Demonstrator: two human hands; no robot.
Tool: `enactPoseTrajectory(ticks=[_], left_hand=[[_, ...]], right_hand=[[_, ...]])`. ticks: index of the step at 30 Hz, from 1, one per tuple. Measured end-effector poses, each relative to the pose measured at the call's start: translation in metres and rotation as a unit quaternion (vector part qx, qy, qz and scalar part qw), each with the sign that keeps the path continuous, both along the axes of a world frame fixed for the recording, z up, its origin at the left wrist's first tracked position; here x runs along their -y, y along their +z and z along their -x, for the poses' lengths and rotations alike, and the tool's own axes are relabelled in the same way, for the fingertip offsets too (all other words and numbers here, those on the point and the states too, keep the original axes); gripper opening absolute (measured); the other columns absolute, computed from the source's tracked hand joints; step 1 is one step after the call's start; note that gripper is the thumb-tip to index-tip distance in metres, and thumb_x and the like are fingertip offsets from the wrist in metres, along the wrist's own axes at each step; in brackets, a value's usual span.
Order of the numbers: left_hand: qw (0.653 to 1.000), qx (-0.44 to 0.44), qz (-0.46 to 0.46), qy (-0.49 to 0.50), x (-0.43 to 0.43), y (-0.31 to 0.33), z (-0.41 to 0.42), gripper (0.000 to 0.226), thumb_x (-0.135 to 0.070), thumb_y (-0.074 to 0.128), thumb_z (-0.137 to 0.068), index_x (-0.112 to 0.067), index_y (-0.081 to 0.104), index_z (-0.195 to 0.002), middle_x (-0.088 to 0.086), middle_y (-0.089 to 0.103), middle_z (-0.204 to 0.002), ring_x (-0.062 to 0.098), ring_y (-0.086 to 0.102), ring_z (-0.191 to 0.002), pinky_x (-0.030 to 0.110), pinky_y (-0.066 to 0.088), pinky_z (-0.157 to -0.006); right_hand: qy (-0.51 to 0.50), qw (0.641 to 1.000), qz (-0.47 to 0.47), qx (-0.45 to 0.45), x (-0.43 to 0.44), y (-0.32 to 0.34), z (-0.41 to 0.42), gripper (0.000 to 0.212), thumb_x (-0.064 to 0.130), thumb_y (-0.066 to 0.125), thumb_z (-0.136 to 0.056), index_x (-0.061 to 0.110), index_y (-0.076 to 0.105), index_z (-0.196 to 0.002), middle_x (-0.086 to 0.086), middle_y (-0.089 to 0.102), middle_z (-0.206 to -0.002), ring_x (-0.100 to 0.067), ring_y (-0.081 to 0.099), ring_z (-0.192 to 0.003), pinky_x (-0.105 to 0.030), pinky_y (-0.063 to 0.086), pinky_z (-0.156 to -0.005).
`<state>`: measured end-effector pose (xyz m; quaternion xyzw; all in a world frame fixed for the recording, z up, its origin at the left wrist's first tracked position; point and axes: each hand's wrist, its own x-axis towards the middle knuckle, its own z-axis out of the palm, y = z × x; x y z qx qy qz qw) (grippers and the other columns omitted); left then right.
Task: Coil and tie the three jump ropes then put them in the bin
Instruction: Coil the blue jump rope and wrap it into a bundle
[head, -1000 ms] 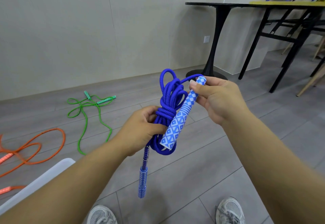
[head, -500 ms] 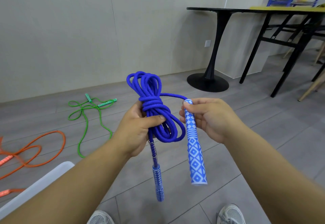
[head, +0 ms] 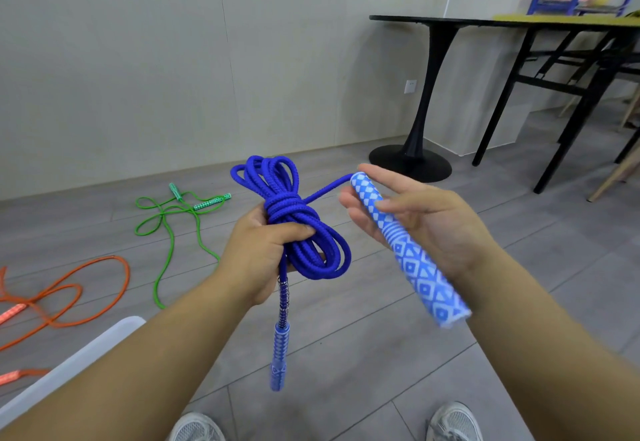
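Head view showed the blue jump rope (head: 294, 226) held in the air above the floor (head: 346, 354), coiled and wrapped round its middle. The left hand (head: 258, 253) gripped the bundle at the wrap, with the thumb across the strands. The right hand (head: 426, 229) was spread, its fingers nearly straight, and the patterned handle (head: 412, 253) lay loosely across them. The second handle (head: 280, 354) hung below the left hand.

The cord looked soft, light and braided. I think it would slip loose unless it was taken at the wrap, not by the handles.

The green rope (head: 173, 219) and the orange rope (head: 69, 288) lay uncoiled on the floor, at the left near the wall. Of the bin (head: 79, 354) only a white rim showed, cut off by the left arm. The right hand was blurred, and I could not tell whether the knot was closed.
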<state>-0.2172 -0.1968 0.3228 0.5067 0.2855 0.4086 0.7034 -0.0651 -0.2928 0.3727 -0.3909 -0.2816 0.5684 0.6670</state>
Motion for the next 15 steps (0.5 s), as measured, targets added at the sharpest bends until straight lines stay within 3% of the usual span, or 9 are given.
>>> enactPoseTrajectory(ticks=[2,4,7,10,12,15], left_hand=[[1.000,-0.017,-0.012,-0.003,0.000,-0.001,0.001,0.022,0.014,0.057,-0.079,-0.005,0.056,-0.091,0.011,0.064,-0.074,0.022,0.065,-0.060,0.028,0.053,-0.051],[0.999,-0.034,-0.033,-0.006,0.002,-0.003,0.001,0.024,0.014,0.060,-0.078,-0.008,0.056,-0.090,0.012,0.065,-0.079,0.024,0.065,-0.066,0.033,0.054,-0.058],[0.997,-0.043,-0.060,-0.017,0.007,-0.004,-0.002,0.029,0.014,0.062,-0.076,-0.012,0.056,-0.088,0.007,0.066,-0.077,0.021,0.065,-0.070,0.035,0.054,-0.064],[0.995,-0.053,-0.079,-0.022,0.010,-0.006,-0.005,0.030,0.015,0.062,-0.076,-0.014,0.056,-0.085,-0.001,0.065,-0.069,0.015,0.064,-0.065,0.028,0.054,-0.058],[0.995,-0.058,-0.081,-0.023,0.012,-0.008,-0.006,0.030,0.015,0.062,-0.075,-0.013,0.056,-0.086,-0.002,0.065,-0.067,0.014,0.063,-0.063,0.027,0.053,-0.057],[0.994,-0.064,-0.086,-0.033,0.015,-0.010,-0.006,0.030,0.014,0.063,-0.075,-0.013,0.057,-0.088,-0.004,0.067,-0.067,0.014,0.064,-0.063,0.029,0.052,-0.059]], right_hand=[[0.029,0.999,-0.014,-0.034,0.003,0.003,-0.001,0.041,-0.010,0.049,-0.069,-0.009,0.058,-0.109,-0.025,0.065,-0.111,-0.028,0.066,-0.104,-0.030,0.052,-0.090],[0.024,0.999,-0.016,-0.043,0.003,0.002,0.001,0.034,-0.002,0.053,-0.073,-0.013,0.059,-0.104,-0.024,0.066,-0.110,-0.026,0.066,-0.103,-0.028,0.052,-0.089],[-0.024,0.998,-0.011,-0.050,-0.006,-0.001,0.008,0.033,0.007,0.052,-0.088,-0.013,0.054,-0.114,-0.017,0.068,-0.101,-0.019,0.072,-0.083,-0.025,0.058,-0.060],[-0.055,0.995,-0.011,-0.080,-0.016,-0.002,0.013,0.041,0.009,0.049,-0.093,-0.005,0.041,-0.130,-0.011,0.063,-0.094,-0.010,0.059,-0.057,-0.016,0.040,-0.038],[-0.032,0.992,-0.011,-0.123,-0.019,-0.001,0.011,0.029,-0.002,0.044,-0.088,-0.006,0.046,-0.117,-0.013,0.053,-0.089,-0.010,0.047,-0.056,-0.015,0.036,-0.040],[-0.009,0.988,-0.036,-0.150,-0.019,0.001,0.010,0.046,-0.011,0.044,-0.063,-0.007,0.047,-0.108,-0.016,0.048,-0.092,-0.017,0.050,-0.068,-0.021,0.050,-0.055]])
